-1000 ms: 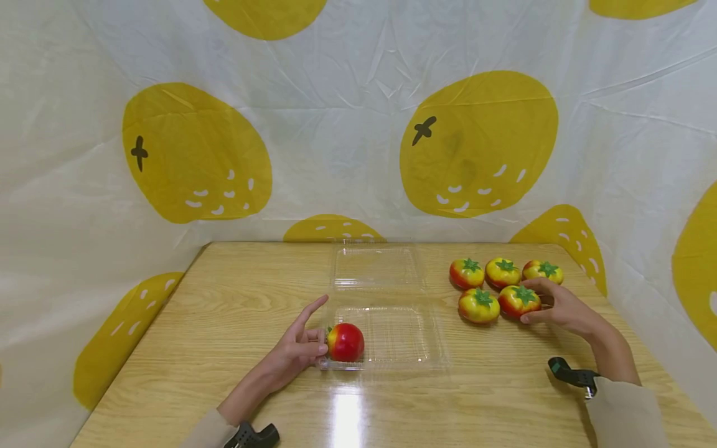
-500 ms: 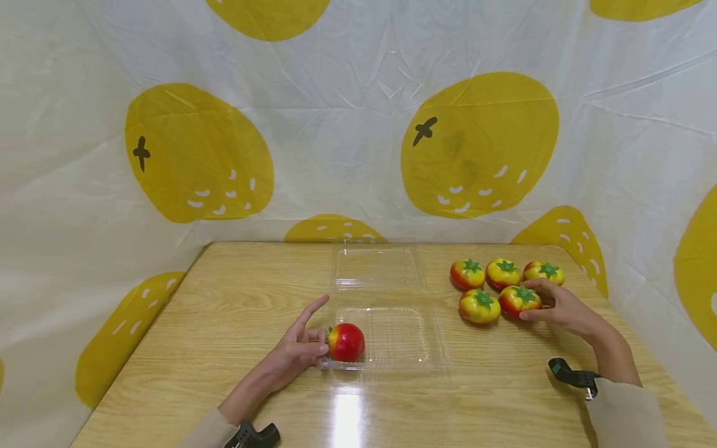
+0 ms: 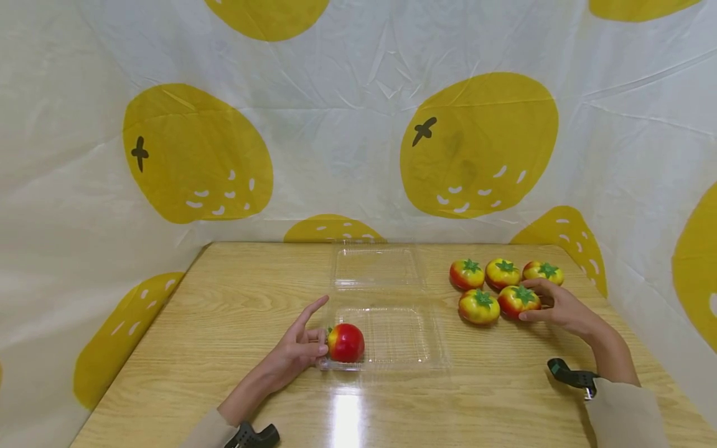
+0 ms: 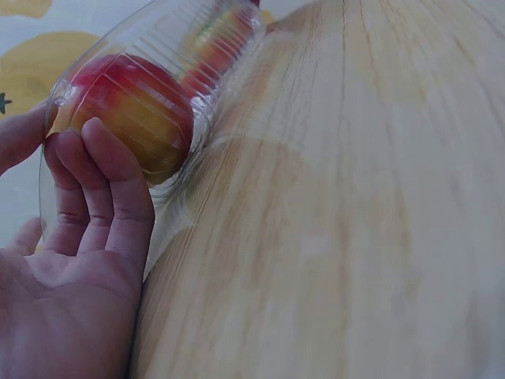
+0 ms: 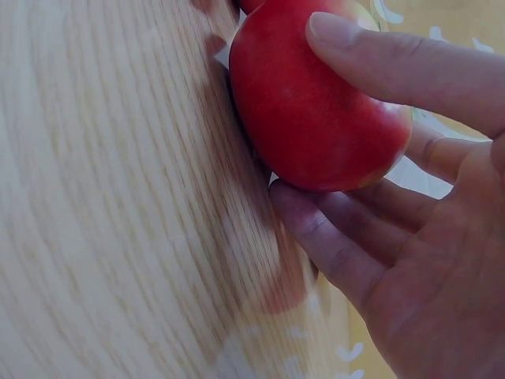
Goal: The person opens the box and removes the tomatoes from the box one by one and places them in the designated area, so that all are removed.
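Observation:
My left hand (image 3: 297, 348) pinches the left edge of a clear plastic clamshell container (image 3: 400, 361), with its index finger stretched out. The container lies unfolded, its lid (image 3: 375, 267) flat toward the back. Inside the near half, at the left end, a red and yellow toy tomato (image 3: 346, 343) rests on its side, green leaf facing left. In the left wrist view the fingers (image 4: 110, 181) lie against the container wall beside this tomato. At the right, my right hand (image 3: 562, 308) grips another toy tomato (image 3: 520, 303) by its side, thumb and fingers around it.
Around the gripped one stand several more toy tomatoes: one (image 3: 479, 307) to its left, others (image 3: 467, 274) in a row behind. All are on the wooden table (image 3: 252, 280). A white curtain (image 3: 336, 149) with yellow fruit prints hangs behind and at both sides.

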`<state>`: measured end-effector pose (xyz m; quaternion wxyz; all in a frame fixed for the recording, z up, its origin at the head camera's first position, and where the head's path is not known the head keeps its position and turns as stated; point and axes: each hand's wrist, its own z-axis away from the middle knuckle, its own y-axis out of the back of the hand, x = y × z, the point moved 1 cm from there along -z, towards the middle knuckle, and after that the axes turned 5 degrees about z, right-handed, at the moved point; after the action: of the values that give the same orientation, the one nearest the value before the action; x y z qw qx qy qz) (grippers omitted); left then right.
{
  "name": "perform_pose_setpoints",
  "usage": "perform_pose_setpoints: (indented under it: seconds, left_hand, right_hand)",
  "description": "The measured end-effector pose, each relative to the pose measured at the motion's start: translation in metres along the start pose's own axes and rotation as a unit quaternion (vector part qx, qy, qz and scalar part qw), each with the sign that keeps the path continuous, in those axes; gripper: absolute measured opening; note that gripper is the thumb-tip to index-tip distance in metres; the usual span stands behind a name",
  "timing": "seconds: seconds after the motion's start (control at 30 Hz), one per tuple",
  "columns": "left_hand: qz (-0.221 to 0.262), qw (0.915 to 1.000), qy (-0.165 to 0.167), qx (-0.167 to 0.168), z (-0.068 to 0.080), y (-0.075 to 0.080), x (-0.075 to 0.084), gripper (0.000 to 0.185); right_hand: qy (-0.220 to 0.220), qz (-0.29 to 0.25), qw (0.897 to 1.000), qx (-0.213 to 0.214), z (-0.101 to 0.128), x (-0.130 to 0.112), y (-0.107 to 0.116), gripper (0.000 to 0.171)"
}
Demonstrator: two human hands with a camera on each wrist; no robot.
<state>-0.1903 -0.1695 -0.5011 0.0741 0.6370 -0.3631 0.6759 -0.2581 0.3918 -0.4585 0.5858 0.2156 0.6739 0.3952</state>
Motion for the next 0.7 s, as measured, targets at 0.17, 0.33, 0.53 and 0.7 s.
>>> perform_pose_setpoints:
  seconds: [0.17,0.33,0.53,0.7]
  left_hand:
    - [0.0,1.0,0.001,0.001,0.0002,-0.0005,0.0002,0.093]
    - [0.001,1.0,0.003,0.005,-0.0001,-0.001,0.0006,0.094]
    - [-0.001,1.0,0.004,0.004,0.0003,-0.0013,0.0013,0.094]
    - [-0.001,1.0,0.002,0.004,0.0004,-0.0013,0.0014,0.094]
  right_hand:
    - [-0.004,0.002,1.0,0.0,-0.0002,0.0008,-0.0006,0.068]
    - [-0.002,-0.001,1.0,-0.003,-0.0001,-0.0003,-0.0002,0.069]
    - [-0.006,-0.008,1.0,-0.007,0.0006,-0.0019,-0.0001,0.071]
    - [-0.003,-0.009,1.0,-0.006,0.0008,-0.0029,0.0002,0.07]
